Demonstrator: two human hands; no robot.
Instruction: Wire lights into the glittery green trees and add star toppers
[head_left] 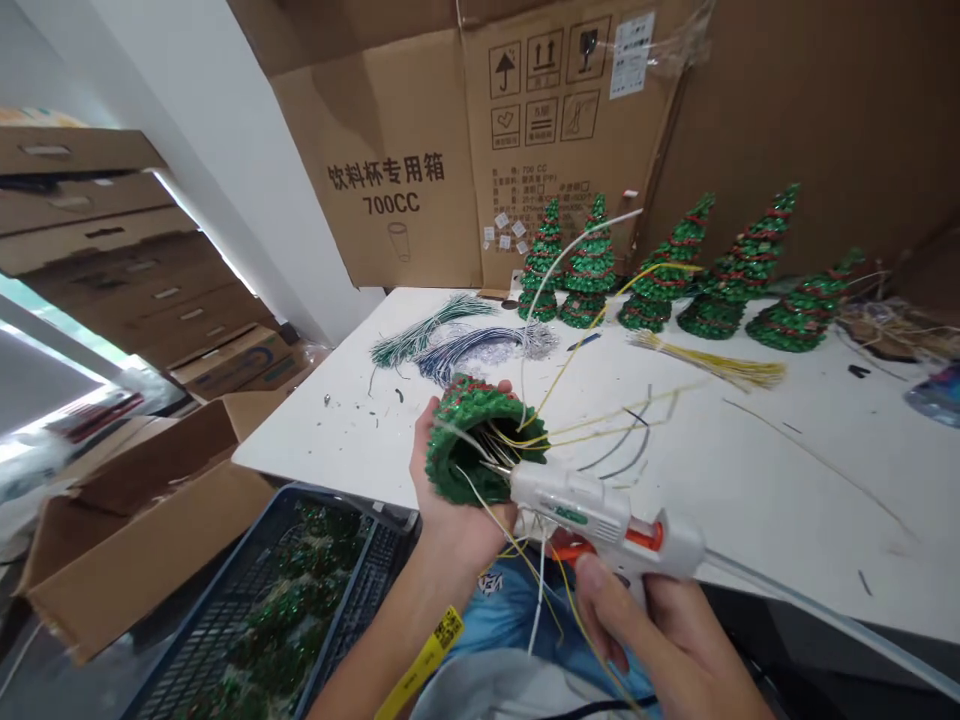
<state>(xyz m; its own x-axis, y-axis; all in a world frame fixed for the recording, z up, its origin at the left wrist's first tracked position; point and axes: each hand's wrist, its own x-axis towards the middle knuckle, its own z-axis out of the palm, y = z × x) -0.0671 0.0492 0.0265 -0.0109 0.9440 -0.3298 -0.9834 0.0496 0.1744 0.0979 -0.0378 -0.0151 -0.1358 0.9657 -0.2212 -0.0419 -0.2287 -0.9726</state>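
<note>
In my left hand point(457, 525) lies a small green Christmas tree point(450, 480), tipped so its hollow base faces me. Yellow and white wires come out of that opening and trail over the table and downward. My right hand point(622, 610) grips a white glue gun point(574, 500) with an orange trigger. Its nozzle points into the hollow of the tree; whether the tip touches the inside cannot be seen. A long clear glue stick point(825, 615) runs out of the back of the gun toward the lower right.
Several finished-looking green trees point(589, 270) stand along the back of the white table point(660, 520). Bundles of green wires point(427, 328), dark blue wires point(472, 350) and yellow wires point(712, 362) lie nearby. A blue crate point(217, 580) holding trees and an open carton point(150, 520) are at left.
</note>
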